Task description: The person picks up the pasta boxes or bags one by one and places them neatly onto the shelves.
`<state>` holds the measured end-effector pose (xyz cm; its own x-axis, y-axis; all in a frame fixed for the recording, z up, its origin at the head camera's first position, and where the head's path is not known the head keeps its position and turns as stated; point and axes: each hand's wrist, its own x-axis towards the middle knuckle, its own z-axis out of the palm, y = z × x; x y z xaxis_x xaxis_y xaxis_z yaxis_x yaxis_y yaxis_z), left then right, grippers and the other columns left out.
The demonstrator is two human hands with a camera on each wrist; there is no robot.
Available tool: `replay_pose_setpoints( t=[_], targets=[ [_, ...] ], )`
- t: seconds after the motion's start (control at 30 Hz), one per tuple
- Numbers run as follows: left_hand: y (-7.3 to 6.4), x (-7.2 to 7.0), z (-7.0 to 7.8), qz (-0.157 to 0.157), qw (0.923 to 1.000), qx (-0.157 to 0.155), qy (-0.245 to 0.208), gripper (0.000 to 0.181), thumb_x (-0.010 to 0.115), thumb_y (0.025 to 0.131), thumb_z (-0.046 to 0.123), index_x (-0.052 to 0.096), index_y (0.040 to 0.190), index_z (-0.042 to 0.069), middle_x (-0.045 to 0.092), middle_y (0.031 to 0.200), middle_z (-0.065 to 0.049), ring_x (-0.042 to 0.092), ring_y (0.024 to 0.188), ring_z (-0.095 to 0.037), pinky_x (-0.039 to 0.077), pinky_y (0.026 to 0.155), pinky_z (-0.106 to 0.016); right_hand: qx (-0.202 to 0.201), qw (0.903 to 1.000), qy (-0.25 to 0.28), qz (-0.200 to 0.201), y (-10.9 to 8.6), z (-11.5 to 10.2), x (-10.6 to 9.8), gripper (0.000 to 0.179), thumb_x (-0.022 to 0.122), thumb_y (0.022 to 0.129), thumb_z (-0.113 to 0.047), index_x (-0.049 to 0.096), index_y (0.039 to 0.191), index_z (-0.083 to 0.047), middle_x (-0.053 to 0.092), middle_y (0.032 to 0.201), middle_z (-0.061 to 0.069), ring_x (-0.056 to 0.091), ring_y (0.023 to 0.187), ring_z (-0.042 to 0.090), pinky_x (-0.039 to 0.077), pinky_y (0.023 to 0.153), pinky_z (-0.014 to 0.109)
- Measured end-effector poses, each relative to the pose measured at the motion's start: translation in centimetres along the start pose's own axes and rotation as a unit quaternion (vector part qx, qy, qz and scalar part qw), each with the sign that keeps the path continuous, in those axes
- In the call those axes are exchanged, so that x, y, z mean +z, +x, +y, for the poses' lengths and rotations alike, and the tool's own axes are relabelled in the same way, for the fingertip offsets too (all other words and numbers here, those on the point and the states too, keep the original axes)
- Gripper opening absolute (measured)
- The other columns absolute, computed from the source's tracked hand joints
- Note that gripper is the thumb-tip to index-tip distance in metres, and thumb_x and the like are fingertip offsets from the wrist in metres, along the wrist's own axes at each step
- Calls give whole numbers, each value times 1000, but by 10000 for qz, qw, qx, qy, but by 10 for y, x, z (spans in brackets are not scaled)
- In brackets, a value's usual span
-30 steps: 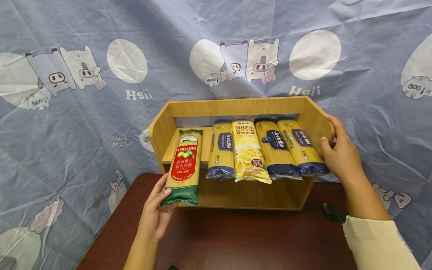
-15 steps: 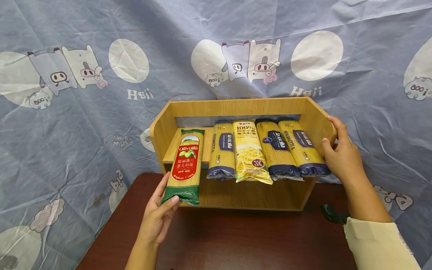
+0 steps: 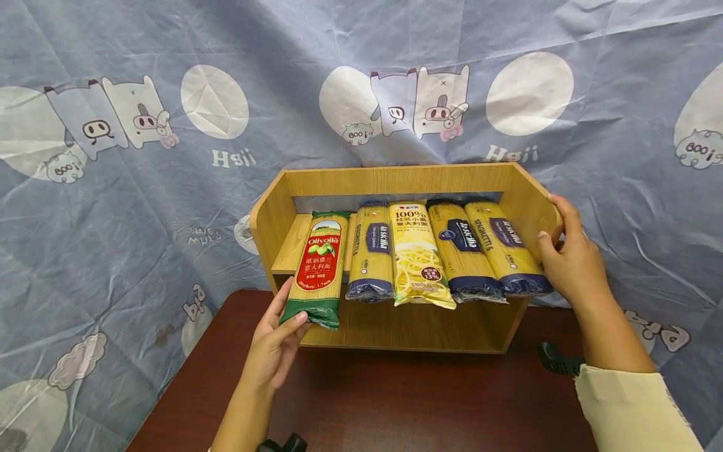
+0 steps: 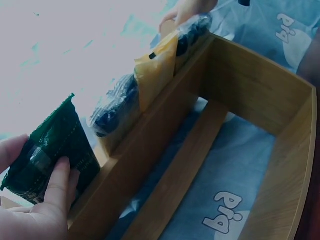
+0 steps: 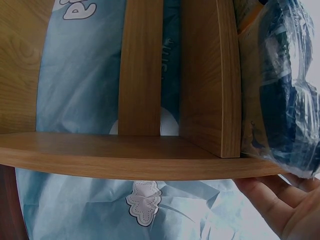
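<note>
My left hand (image 3: 278, 346) pinches the green lower end of a red-labelled spaghetti packet (image 3: 320, 263), thumb on top and fingers beneath. That packet slants over the left part of a wooden shelf's upper board (image 3: 288, 245), just left of a blue-and-yellow spaghetti packet (image 3: 369, 251). In the left wrist view its green end (image 4: 60, 150) is close to the board's front edge. My right hand (image 3: 573, 257) grips the shelf's right side panel (image 3: 528, 213), thumb inside and fingers outside. In the right wrist view, fingers (image 5: 270, 200) touch that panel beneath a plastic-wrapped packet end (image 5: 290, 95).
A yellow pasta packet (image 3: 420, 254) and two more blue-banded packets (image 3: 464, 251) (image 3: 506, 248) lie side by side rightward, overhanging the board. Below is the lower compartment (image 3: 418, 326). The shelf stands on a dark red table (image 3: 429, 402) before a patterned cloth (image 3: 282, 81).
My left hand has carried the red-labelled spaghetti packet rightward and slightly farther in, closer to the neighbouring packet. My right hand stays on the side panel.
</note>
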<state>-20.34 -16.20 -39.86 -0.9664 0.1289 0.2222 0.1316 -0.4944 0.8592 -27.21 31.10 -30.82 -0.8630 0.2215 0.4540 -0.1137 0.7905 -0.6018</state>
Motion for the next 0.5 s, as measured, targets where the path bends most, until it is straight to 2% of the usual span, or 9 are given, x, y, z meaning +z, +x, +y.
replay_pose_setpoints(
  t=[0.3, 0.5],
  targets=[
    [23, 3, -5, 57, 9998, -81, 147, 75, 55, 100, -1, 19, 163, 19, 31, 160, -5, 60, 118, -9, 53, 97, -20, -9, 10000, -27, -6, -1, -1, -1, 63, 41, 103, -32, 15, 159, -42, 52, 130, 45, 56, 112, 60, 42, 78, 67],
    [34, 6, -5, 22, 9999, -144, 77, 72, 53, 101, -1, 20, 162, 19, 33, 158, -5, 60, 117, -9, 52, 100, -22, -17, 10000, -26, 12, -1, -2, -1, 63, 42, 103, -31, 15, 159, -42, 53, 129, 45, 56, 111, 60, 42, 79, 67]
  ],
)
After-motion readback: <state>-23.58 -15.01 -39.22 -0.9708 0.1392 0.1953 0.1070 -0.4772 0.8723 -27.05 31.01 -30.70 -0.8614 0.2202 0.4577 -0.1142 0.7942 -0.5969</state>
